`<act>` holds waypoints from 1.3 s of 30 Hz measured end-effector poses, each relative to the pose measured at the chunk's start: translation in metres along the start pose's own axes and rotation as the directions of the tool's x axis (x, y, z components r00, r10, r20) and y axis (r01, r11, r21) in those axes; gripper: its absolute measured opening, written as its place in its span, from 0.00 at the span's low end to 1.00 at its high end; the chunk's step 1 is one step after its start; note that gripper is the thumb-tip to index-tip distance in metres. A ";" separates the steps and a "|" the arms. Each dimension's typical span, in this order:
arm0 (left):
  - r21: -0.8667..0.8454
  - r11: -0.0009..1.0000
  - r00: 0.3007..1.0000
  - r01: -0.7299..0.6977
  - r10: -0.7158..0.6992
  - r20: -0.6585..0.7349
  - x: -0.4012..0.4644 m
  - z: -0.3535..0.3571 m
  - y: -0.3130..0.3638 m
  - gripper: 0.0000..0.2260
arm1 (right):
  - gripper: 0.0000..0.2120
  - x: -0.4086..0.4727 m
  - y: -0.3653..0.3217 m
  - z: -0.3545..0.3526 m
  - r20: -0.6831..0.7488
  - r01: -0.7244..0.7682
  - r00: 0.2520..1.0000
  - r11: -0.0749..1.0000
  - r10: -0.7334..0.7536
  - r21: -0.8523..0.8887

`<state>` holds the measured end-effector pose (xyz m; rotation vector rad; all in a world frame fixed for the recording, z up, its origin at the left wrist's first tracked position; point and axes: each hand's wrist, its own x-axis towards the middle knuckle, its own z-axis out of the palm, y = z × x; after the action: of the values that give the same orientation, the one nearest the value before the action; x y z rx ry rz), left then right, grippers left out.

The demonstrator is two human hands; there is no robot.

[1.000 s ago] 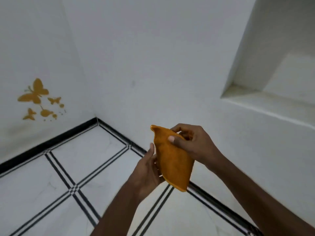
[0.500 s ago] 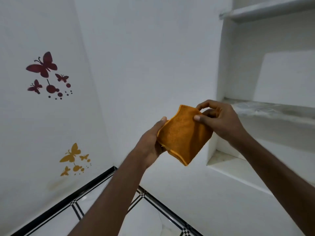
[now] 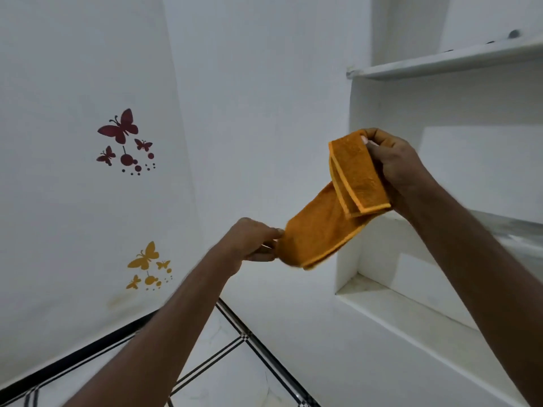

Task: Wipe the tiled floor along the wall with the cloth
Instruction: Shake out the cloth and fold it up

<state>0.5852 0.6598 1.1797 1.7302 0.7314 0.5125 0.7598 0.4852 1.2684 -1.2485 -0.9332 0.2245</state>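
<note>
The right hand (image 3: 393,168) pinches the upper end of the cloth (image 3: 326,224) between thumb and curled fingers, with a folded flap of the cloth hanging down across the front of its palm. The left hand (image 3: 252,245), lower than the cloth's upper end, pinches the opposite, lower end with its fingertips, so the orange cloth spans the gap between both hands in mid-air. The cloth sags and creases along its length: judge it light, soft and fully limp, with a napped texture that should resist slipping. A stitched hem runs along its edges; this is likely the firmest place to take hold for unfolding. For wiping, a bunched or folded pad under a flat palm should serve better. The tiled floor (image 3: 223,374) lies well below the cloth, the shelf niche (image 3: 440,259) behind it, and butterfly decals (image 3: 123,136) sit on the wall well apart from it.
</note>
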 end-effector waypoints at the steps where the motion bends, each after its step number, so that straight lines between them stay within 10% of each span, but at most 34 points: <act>1: 0.078 0.994 0.997 -0.082 0.081 0.007 -0.011 0.008 0.002 0.13 | 0.07 -0.001 -0.003 0.001 -0.017 -0.003 1.000 1.000 0.003 -0.006; 6: 0.075 0.922 0.911 -0.379 0.358 0.207 -0.079 0.066 0.018 0.18 | 0.08 -0.015 0.005 0.007 -0.037 -0.079 0.996 0.997 0.079 0.001; 15: -0.227 0.924 0.943 -0.309 0.267 -0.198 -0.087 0.127 -0.003 0.14 | 0.07 -0.034 0.030 -0.012 -0.108 -0.241 0.965 0.971 0.239 -0.003; 24: -0.312 0.938 0.975 -0.152 0.090 -0.203 -0.069 0.100 -0.022 0.13 | 0.15 -0.063 0.080 -0.012 -0.124 -0.030 0.987 0.651 -0.099 -0.758; 28: -0.315 0.941 0.981 -0.123 0.067 -0.182 -0.067 0.086 -0.025 0.08 | 0.02 -0.099 0.077 0.011 0.084 0.194 0.980 0.785 -0.180 -0.588; 39: -0.153 0.979 0.988 -0.130 0.116 -0.101 -0.069 0.045 -0.040 0.09 | 0.07 -0.117 0.103 0.043 0.155 -0.073 0.978 0.922 0.142 -0.381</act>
<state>0.5574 0.5870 1.1310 1.6165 0.6320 0.7208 0.6899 0.4802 1.1226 -1.6565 -1.0979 0.2573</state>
